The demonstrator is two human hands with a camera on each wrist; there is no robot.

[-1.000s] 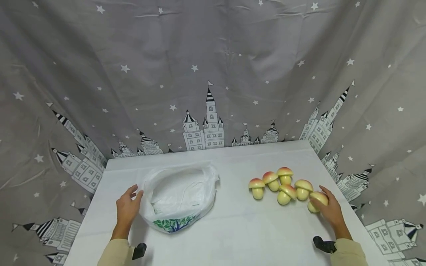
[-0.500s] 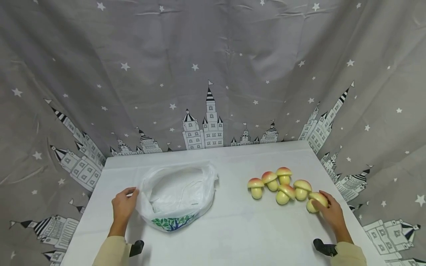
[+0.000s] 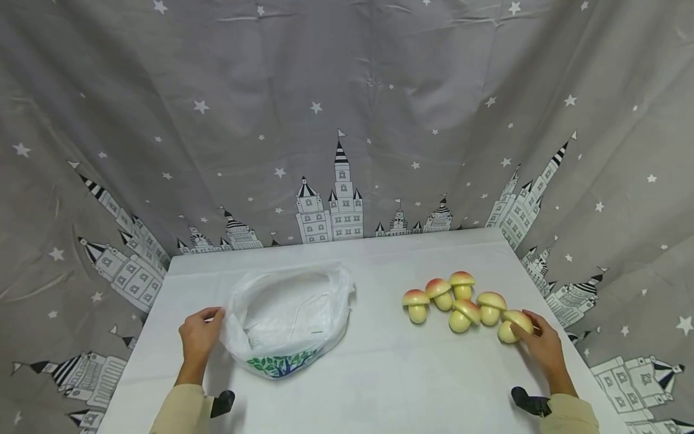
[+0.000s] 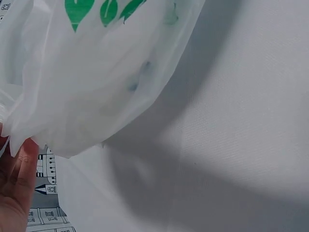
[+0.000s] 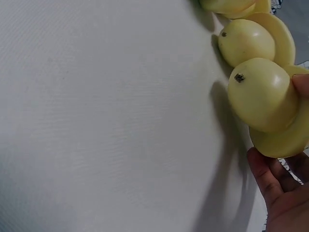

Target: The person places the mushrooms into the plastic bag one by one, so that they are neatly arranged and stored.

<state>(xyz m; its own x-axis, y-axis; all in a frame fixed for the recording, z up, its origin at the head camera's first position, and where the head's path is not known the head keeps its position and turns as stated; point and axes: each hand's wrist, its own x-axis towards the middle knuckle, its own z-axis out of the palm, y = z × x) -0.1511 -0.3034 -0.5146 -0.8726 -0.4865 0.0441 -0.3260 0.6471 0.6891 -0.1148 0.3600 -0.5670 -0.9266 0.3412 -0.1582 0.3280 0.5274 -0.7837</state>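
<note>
A white plastic bag (image 3: pixel 282 355) with a green and blue tree print lies with its mouth spread wide on the left of the table. My left hand (image 3: pixel 198 340) pinches the bag's left rim; in the left wrist view the fingers (image 4: pixel 26 166) meet the gathered plastic. At the right, my right hand (image 3: pixel 544 349) grips the nearest toy mushroom (image 3: pixel 508 332), thumb on one side and fingers around the cap. In the right wrist view this pale yellow mushroom (image 5: pixel 263 94) shows its rounded stem with a dark spot at the end.
Several more toy mushrooms with yellow stems and reddish caps, such as one mushroom (image 3: pixel 416 306), are grouped left of the right hand. The white-covered table (image 3: pixel 390 380) ends at a grey curtain (image 3: pixel 347 84) printed with stars and castles.
My left hand has moved slightly left and closed its fingers on the bag's rim, drawing it outward. The right hand's fingers have settled around the mushroom, which has shifted slightly.
</note>
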